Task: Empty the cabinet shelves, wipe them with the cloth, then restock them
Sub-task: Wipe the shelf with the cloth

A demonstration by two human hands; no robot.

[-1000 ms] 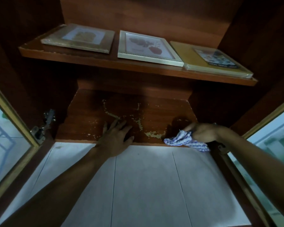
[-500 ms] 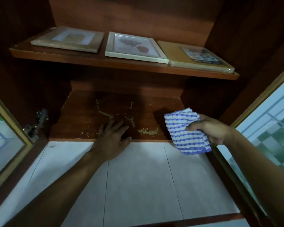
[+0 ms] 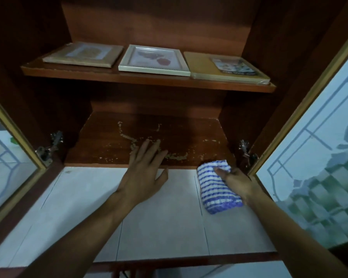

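My right hand (image 3: 238,182) grips a blue-and-white striped cloth (image 3: 217,189) at the front right of the lower shelf (image 3: 113,145), whose brown surface is worn with pale chipped patches. My left hand (image 3: 145,173) rests flat, fingers spread, on that shelf's front edge. On the upper shelf (image 3: 149,81) lie three flat things: a brown picture frame (image 3: 82,54) at left, a white picture frame (image 3: 154,60) in the middle, and a tan wrapped board (image 3: 225,68) at right.
Both glass cabinet doors stand open, the left door (image 3: 6,157) and the right door (image 3: 313,149), each on a metal hinge (image 3: 48,148). A pale tiled ledge (image 3: 159,223) runs in front of the lower shelf.
My right hand lifted the cloth off the shelf's right end, then brought it down by the front right edge. My left hand stayed on the shelf's front edge. The view tilted up.
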